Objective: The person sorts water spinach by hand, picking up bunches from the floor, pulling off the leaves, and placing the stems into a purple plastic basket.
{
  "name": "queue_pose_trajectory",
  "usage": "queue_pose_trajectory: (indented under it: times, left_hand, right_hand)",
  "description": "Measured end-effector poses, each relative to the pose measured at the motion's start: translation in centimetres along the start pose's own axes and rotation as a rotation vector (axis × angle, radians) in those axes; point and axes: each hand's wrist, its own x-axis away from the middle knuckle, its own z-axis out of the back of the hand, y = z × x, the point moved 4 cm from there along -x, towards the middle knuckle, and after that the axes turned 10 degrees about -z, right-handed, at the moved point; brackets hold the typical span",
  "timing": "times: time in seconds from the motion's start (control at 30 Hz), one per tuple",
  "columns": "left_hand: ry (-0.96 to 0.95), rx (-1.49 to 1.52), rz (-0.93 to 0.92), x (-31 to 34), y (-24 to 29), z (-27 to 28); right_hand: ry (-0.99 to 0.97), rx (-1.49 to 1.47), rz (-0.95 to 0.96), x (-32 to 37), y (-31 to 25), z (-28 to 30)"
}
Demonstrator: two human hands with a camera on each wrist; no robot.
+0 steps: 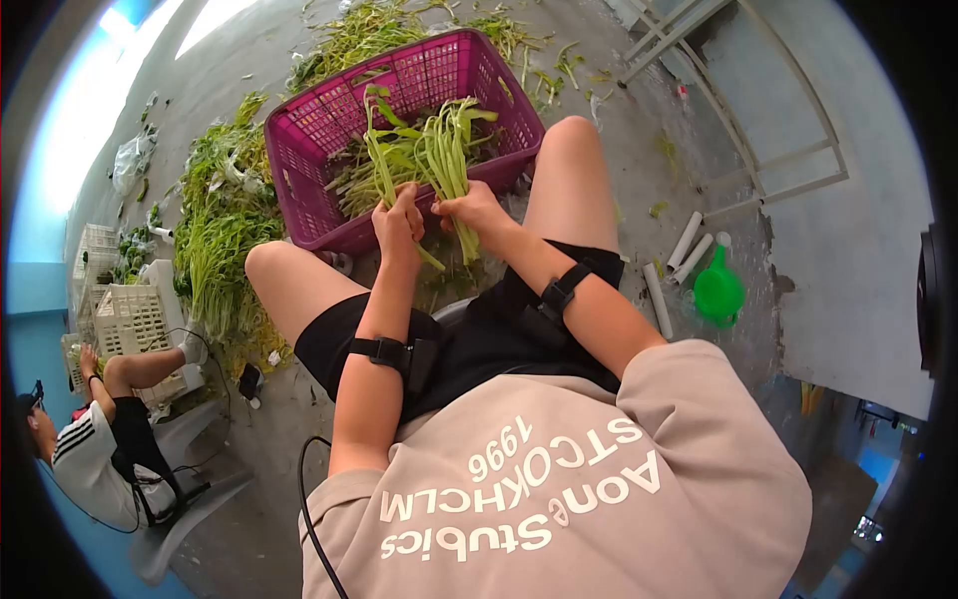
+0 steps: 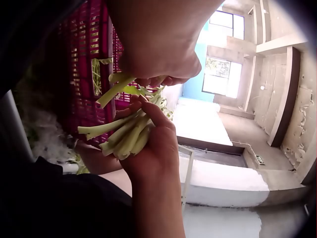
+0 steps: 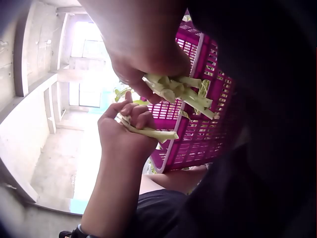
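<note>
My left hand (image 1: 397, 222) grips a thin leafy green stalk (image 1: 380, 165) whose pale cut end (image 3: 163, 135) sticks out below the fingers. Close beside it, my right hand (image 1: 473, 212) holds a thicker bunch of pale green stalks (image 1: 445, 158), leaves pointing up and away from me. The bunch's cut ends (image 2: 130, 140) fan out past the right thumb in the left wrist view. Both hands are over the near rim of a purple plastic basket (image 1: 299, 205). Inside the basket lie more green stalks (image 1: 351, 185).
Heaps of leafy greens (image 1: 215, 230) cover the floor left of the basket, with more (image 1: 374, 35) behind it. White crates (image 1: 130, 319) stand at the left, near a seated person (image 1: 105, 454). A green plastic container (image 1: 718, 292) and white tubes (image 1: 659, 299) are at the right.
</note>
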Motion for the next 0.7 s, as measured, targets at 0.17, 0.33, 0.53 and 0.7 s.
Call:
queue_pose_trajectory:
  times: [0.17, 0.33, 0.53, 0.7]
  left_hand:
    - [-0.024, 0.054, 0.021, 0.2, -0.1, -0.1]
    - [-0.012, 0.089, 0.043, -0.2, -0.9, 0.4]
    - [-0.023, 0.205, -0.049, -0.3, -0.2, -0.3]
    - [-0.053, 0.215, -0.015, -0.6, -1.0, -0.5]
  right_hand:
    - [-0.05, 0.033, -0.035, 0.0, -0.2, 0.0]
    - [-0.043, 0.035, -0.053, 0.6, -0.8, -0.4]
    - [-0.082, -0.035, -0.008, 0.7, -1.2, -0.6]
    - [-0.122, 0.038, 0.088, 1.1, -1.9, -1.3]
